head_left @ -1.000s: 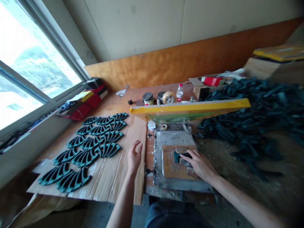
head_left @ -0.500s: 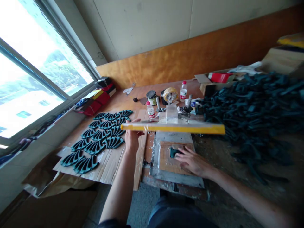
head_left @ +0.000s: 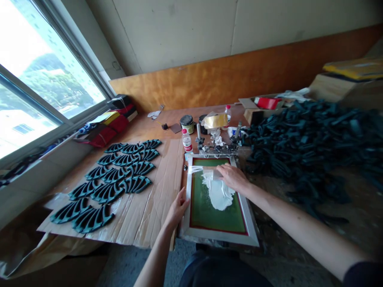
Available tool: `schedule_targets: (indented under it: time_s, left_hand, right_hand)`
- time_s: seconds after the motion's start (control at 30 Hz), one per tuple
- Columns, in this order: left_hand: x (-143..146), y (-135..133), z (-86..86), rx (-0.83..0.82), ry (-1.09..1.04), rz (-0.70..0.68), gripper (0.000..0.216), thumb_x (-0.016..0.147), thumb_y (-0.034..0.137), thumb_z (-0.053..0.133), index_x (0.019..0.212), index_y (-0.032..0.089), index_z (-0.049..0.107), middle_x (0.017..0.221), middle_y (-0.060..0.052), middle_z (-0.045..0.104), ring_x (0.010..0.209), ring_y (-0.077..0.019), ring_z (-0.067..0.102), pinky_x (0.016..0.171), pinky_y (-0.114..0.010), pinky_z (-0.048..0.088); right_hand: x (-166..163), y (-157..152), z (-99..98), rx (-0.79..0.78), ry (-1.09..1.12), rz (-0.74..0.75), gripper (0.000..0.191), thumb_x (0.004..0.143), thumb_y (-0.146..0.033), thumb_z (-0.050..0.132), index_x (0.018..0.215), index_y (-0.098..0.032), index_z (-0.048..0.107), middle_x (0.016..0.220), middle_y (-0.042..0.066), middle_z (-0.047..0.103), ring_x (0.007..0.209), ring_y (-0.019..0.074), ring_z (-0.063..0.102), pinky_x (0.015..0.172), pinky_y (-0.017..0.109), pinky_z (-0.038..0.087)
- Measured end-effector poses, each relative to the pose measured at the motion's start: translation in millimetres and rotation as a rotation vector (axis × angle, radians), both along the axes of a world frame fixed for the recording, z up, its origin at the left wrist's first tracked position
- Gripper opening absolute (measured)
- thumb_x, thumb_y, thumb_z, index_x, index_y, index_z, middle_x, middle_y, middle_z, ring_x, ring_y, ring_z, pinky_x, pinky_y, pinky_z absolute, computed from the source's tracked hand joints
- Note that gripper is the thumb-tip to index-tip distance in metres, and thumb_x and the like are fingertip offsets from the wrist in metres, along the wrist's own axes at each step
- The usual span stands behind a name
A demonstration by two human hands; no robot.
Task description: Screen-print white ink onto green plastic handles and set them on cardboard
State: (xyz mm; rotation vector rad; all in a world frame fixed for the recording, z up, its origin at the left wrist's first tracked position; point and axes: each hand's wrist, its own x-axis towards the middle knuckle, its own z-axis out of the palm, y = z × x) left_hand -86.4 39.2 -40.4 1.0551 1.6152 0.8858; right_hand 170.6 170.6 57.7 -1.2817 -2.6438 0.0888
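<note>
Rightward of the right hand point(head_left: 231, 178) sprawls a heap of dark pieces point(head_left: 314, 135); leftward of the left hand point(head_left: 178, 207), cardboard point(head_left: 155, 207) carries rows of teal pieces point(head_left: 110, 179). Between them the screen frame point(head_left: 249, 227) lies flat, its left edge gripped by the left hand. The right hand's fingers close on a squeegee point(head_left: 206, 171) above white ink point(head_left: 220, 195).
</note>
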Motion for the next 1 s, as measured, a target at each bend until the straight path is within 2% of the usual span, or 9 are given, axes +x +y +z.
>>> schedule_targets:
  time_s: [0.07, 0.17, 0.33, 0.5, 0.67, 0.77, 0.83, 0.93, 1.0]
  left_hand:
    - [-2.3, -0.6, -3.0, -0.004, -0.023, -0.017, 0.075, 0.080, 0.048, 0.056, 0.145, 0.018, 0.034, 0.077, 0.000, 0.064, 0.064, -0.0140, 0.057, 0.055, -0.023, 0.043]
    - [-3.1, -2.1, -3.7, 0.001, -0.067, -0.013, 0.073, 0.079, 0.050, 0.057, 0.142, 0.018, 0.040, 0.083, -0.002, 0.067, 0.072, -0.0168, 0.061, 0.060, -0.025, 0.046]
    - [-0.7, -1.8, -2.6, 0.001, -0.081, -0.007, 0.074, 0.077, 0.053, 0.058, 0.138, 0.013, 0.043, 0.084, -0.005, 0.067, 0.074, -0.0184, 0.062, 0.063, -0.027, 0.048]
    - [1.4, -1.7, 2.9, 0.024, -0.133, 0.014, 0.077, 0.073, 0.057, 0.062, 0.134, 0.012, 0.046, 0.085, -0.005, 0.068, 0.078, -0.0199, 0.063, 0.068, -0.029, 0.049]
    - [2.4, -2.9, 6.2, 0.024, -0.243, 0.029, 0.083, 0.070, 0.060, 0.065, 0.134, 0.011, 0.046, 0.083, -0.005, 0.069, 0.077, -0.0201, 0.065, 0.068, -0.029, 0.050]
    - [2.1, -3.8, 11.0, 0.010, -0.244, 0.049, 0.087, 0.069, 0.061, 0.066, 0.136, 0.011, 0.044, 0.079, -0.003, 0.067, 0.071, -0.0174, 0.063, 0.062, -0.026, 0.048]
    - [1.2, -4.3, 21.1, 0.010, -0.217, 0.061, 0.091, 0.069, 0.060, 0.067, 0.140, 0.012, 0.040, 0.071, 0.001, 0.064, 0.061, -0.0133, 0.058, 0.053, -0.022, 0.043]
    - [-1.8, -4.3, 50.7, 0.022, -0.201, 0.055, 0.090, 0.069, 0.057, 0.069, 0.144, 0.017, 0.037, 0.064, 0.004, 0.061, 0.052, -0.0101, 0.052, 0.047, -0.019, 0.036]
    - [-3.7, -1.6, 77.3, 0.050, -0.226, 0.059, 0.075, 0.072, 0.057, 0.067, 0.134, 0.019, 0.052, 0.071, 0.001, 0.066, 0.058, -0.0121, 0.057, 0.051, -0.020, 0.040]
  right_hand:
    - [5.4, -11.1, -9.2, -0.062, -0.011, 0.029, 0.007, 0.082, -0.014, 0.057, 0.086, -0.020, 0.061, 0.085, 0.005, 0.063, 0.083, 0.0199, 0.058, 0.073, 0.028, 0.044]
    - [25.4, -35.6, -19.7, -0.077, 0.035, 0.216, 0.019, 0.082, -0.006, 0.047, 0.080, -0.019, 0.061, 0.081, 0.005, 0.063, 0.081, 0.0195, 0.056, 0.073, 0.029, 0.042]
    - [47.7, -54.3, -11.6, -0.148, 0.028, 0.467, 0.023, 0.077, -0.002, 0.047, 0.081, -0.019, 0.063, 0.082, 0.005, 0.063, 0.082, 0.0200, 0.055, 0.075, 0.031, 0.042]
    - [34.1, -53.3, -15.4, -0.086, 0.138, 0.312, 0.025, 0.080, -0.003, 0.045, 0.082, -0.019, 0.064, 0.081, 0.005, 0.063, 0.084, 0.0198, 0.056, 0.075, 0.031, 0.044]
    - [42.1, -75.6, -32.0, -0.012, 0.182, 0.401, 0.026, 0.081, -0.005, 0.045, 0.092, -0.017, 0.066, 0.090, 0.008, 0.065, 0.093, 0.0223, 0.057, 0.085, 0.035, 0.046]
    - [39.1, -63.3, -16.0, -0.119, 0.172, 0.324, 0.017, 0.084, -0.014, 0.053, 0.094, -0.021, 0.066, 0.090, 0.005, 0.066, 0.088, 0.0207, 0.059, 0.080, 0.033, 0.047]
    - [26.1, -40.6, 1.6, -0.130, 0.199, 0.214, 0.027, 0.085, -0.020, 0.059, 0.111, -0.025, 0.063, 0.099, 0.003, 0.067, 0.091, 0.0199, 0.061, 0.081, 0.031, 0.048]
    - [11.1, 0.9, 27.0, -0.066, 0.178, 0.045, 0.057, 0.085, -0.027, 0.062, 0.138, -0.031, 0.045, 0.105, 0.003, 0.067, 0.091, 0.0202, 0.063, 0.077, 0.030, 0.050]
    - [19.5, 24.1, 37.8, 0.014, 0.185, -0.083, 0.061, 0.087, -0.034, 0.060, 0.144, -0.030, 0.038, 0.101, 0.004, 0.067, 0.084, 0.0202, 0.065, 0.071, 0.029, 0.051]
